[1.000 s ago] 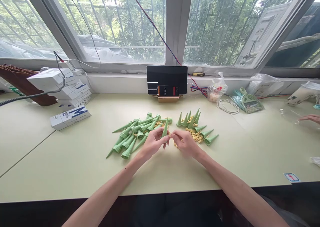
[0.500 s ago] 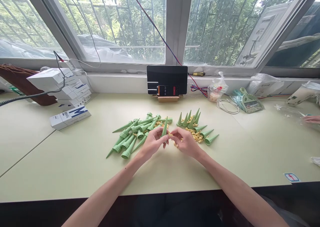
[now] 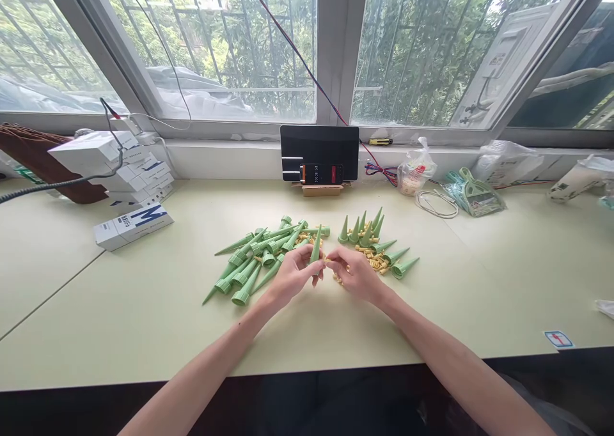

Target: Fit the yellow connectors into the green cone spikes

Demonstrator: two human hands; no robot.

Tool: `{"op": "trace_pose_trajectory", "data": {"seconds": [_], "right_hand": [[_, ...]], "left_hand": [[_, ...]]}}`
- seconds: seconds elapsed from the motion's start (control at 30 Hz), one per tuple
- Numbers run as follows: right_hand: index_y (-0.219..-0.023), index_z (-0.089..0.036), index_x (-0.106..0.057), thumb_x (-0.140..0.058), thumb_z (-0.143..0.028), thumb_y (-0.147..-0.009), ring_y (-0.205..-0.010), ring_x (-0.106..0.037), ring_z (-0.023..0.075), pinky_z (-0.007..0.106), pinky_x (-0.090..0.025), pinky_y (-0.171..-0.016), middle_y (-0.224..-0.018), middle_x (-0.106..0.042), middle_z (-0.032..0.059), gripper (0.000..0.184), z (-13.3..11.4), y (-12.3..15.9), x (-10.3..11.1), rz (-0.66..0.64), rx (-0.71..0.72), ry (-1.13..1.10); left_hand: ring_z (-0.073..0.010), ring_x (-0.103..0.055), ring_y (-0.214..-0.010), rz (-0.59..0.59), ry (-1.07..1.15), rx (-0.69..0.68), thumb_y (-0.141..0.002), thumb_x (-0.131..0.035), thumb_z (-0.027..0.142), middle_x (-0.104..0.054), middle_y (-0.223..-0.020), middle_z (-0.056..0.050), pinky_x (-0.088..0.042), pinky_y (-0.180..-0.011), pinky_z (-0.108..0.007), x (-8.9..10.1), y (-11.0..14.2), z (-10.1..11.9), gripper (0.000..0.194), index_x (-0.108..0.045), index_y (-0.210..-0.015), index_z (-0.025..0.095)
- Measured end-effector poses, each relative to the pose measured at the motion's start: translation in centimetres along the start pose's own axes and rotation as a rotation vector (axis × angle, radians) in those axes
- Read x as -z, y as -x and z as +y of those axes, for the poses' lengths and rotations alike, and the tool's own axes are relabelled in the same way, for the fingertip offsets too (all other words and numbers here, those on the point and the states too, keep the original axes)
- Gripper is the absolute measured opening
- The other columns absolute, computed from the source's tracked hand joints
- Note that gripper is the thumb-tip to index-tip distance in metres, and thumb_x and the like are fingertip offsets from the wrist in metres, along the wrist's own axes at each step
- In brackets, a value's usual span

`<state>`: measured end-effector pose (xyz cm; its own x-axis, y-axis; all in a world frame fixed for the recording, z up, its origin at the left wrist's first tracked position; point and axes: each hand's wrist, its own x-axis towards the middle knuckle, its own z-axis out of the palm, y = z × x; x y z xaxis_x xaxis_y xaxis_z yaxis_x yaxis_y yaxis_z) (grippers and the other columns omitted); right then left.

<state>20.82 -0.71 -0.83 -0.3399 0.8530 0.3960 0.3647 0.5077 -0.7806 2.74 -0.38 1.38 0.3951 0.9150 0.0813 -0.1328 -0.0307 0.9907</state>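
My left hand [image 3: 298, 268] is closed around a green plastic spike [image 3: 316, 245], its tapered point upward. Close beside its lower end, my right hand [image 3: 354, 271] pinches a small yellow plastic piece [image 3: 327, 261], partly hidden by the fingers. To the left lies a heap of green spikes with ribbed caps [image 3: 246, 271]. On the right, several green cones [image 3: 355, 230] stand upright, and a few more cones [image 3: 404, 268] lie on their sides. Small yellow pieces [image 3: 378, 261] are scattered among them, some behind my right hand.
A phone [image 3: 321, 174] showing a timer leans on a black panel [image 3: 320, 143] at the back of the table [image 3: 307, 340]. White boxes [image 3: 134, 226] are at left. A plastic-wrapped cup [image 3: 415, 171], a coiled cable [image 3: 437, 204] and a green brush-and-dustpan set [image 3: 472, 193] lie at right.
My hands stay together around the spike, with only slight finger movement at the yellow piece. Another person's hand at the far right edge has gone out of view.
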Motion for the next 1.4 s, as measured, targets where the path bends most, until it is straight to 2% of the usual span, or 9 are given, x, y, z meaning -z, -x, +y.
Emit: {"op": "trace_pose_trajectory", "data": {"seconds": [0.4, 0.7, 1.07, 1.4], "right_hand": [[-0.079, -0.019, -0.057, -0.044, -0.027, -0.099, -0.058, -0.044, 0.0127, 0.024, -0.034, -0.057, -0.067, -0.054, -0.0007, 0.026, 0.41, 0.02, -0.02, -0.036, 0.03, 0.048], [-0.074, -0.02, -0.053, -0.038, -0.03, -0.101, -0.056, -0.042, 0.0129, 0.025, -0.033, -0.056, -0.063, -0.049, -0.0014, 0.032, 0.49, 0.08, -0.12, -0.056, 0.042, 0.053], [-0.07, -0.02, -0.047, -0.037, -0.033, -0.101, -0.053, -0.042, 0.0125, 0.025, -0.033, -0.054, -0.059, -0.047, -0.0024, 0.035, 0.04, -0.08, 0.04, -0.103, -0.059, -0.031], [-0.065, -0.02, -0.042, -0.037, -0.039, -0.101, -0.05, -0.034, 0.0108, 0.024, -0.029, -0.05, -0.056, -0.04, -0.0038, 0.041, 0.1, -0.03, 0.06, -0.135, -0.15, -0.159]], "left_hand": [[-0.0114, -0.056, -0.059, -0.029, -0.004, -0.001, -0.08, -0.073, 0.033, -0.057, -0.073, 0.0, -0.046, -0.049, -0.024, -0.08, 0.1, 0.06, 0.024, -0.059, -0.087, 0.015], [-0.0122, -0.057, -0.061, -0.057, -0.028, -0.004, -0.08, -0.073, 0.033, -0.058, -0.074, -0.001, -0.048, -0.05, -0.024, 0.01, 0.09, 0.02, 0.024, -0.06, -0.087, 0.015], [-0.012, -0.057, -0.061, -0.056, -0.045, -0.013, -0.082, -0.07, 0.032, -0.063, -0.08, -0.004, -0.048, -0.05, -0.024, 0.02, 0.09, -0.15, 0.022, -0.059, -0.089, 0.014], [-0.0118, -0.057, -0.062, -0.074, -0.072, -0.027, -0.084, -0.069, 0.032, -0.061, -0.079, -0.003, -0.048, -0.05, -0.023, 0.21, 0.09, -0.36, 0.021, -0.06, -0.091, 0.014]]}}
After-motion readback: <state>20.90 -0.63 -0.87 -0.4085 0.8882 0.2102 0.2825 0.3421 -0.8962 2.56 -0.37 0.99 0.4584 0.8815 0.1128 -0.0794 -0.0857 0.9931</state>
